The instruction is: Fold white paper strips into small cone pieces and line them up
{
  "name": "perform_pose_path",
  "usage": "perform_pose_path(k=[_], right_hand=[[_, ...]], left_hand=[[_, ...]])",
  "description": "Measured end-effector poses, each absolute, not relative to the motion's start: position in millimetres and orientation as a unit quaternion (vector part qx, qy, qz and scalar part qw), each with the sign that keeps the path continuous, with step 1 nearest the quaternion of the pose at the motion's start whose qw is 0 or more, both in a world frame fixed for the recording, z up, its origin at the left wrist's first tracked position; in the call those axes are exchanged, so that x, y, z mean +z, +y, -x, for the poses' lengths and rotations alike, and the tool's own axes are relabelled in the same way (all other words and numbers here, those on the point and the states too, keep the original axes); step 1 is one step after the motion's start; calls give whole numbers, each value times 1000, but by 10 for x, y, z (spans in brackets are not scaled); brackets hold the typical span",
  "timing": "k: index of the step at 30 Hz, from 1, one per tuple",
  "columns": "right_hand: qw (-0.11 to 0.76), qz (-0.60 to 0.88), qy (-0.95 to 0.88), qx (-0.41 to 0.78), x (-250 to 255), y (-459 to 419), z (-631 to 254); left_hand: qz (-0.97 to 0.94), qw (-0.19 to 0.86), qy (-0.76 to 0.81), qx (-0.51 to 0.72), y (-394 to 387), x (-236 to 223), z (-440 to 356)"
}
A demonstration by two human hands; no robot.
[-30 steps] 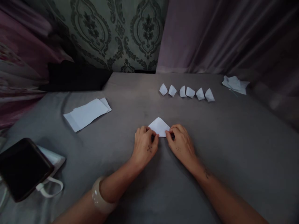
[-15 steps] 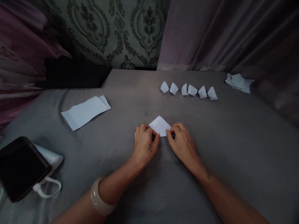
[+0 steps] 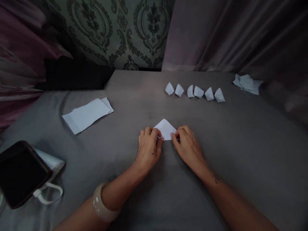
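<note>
A small folded sheet of white paper (image 3: 165, 129) lies flat on the grey cloth, its peak pointing away from me. My left hand (image 3: 149, 144) pinches its left corner between thumb and fingers. The right corner is held the same way by my right hand (image 3: 188, 144), with the fingertips curled over the edge. Both hands rest low on the cloth and cover the paper's side corners. Farther off stands a row of several folded white paper pieces (image 3: 179, 90), each with a pointed top.
A stack of white paper sheets (image 3: 89, 115) lies to the left, and loose paper scraps (image 3: 247, 84) at the far right. Near left are a dark phone (image 3: 22, 175) and a white cable (image 3: 51, 201). Black fabric (image 3: 77, 75) lies at the back left, by a patterned wall (image 3: 122, 35).
My left thumb and fingers have shifted slightly and parted a little at the paper's lower left edge. The right hand keeps its grip, and the paper stays in place.
</note>
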State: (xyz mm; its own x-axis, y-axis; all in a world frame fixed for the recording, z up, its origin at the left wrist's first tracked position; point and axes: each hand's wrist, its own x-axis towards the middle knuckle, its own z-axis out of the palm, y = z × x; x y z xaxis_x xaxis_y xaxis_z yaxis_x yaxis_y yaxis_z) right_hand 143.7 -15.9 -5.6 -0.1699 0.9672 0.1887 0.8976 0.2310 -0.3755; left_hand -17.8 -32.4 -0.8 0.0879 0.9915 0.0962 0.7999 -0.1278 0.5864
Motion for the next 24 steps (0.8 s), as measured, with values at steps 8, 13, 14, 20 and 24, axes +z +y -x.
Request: perform_pose_path(k=[8,13,14,20,24], right_hand=[[229,605,-749,143,-38,-135,-1582],[283,559,-770,116,49,-286,-1530],[283,543,-782,112,68,-347,-1485],[167,532,-827,78,136,-633,-1229],[120,530,-838,58,147,-646,-1207]], left_hand=[[-807,174,534,182,-286,47,210],[-810,178,524,194,-271,22,241],[-810,176,524,195,-273,22,243],[-772,186,573,204,-252,-9,242],[-736,178,607,241,-220,-94,257]])
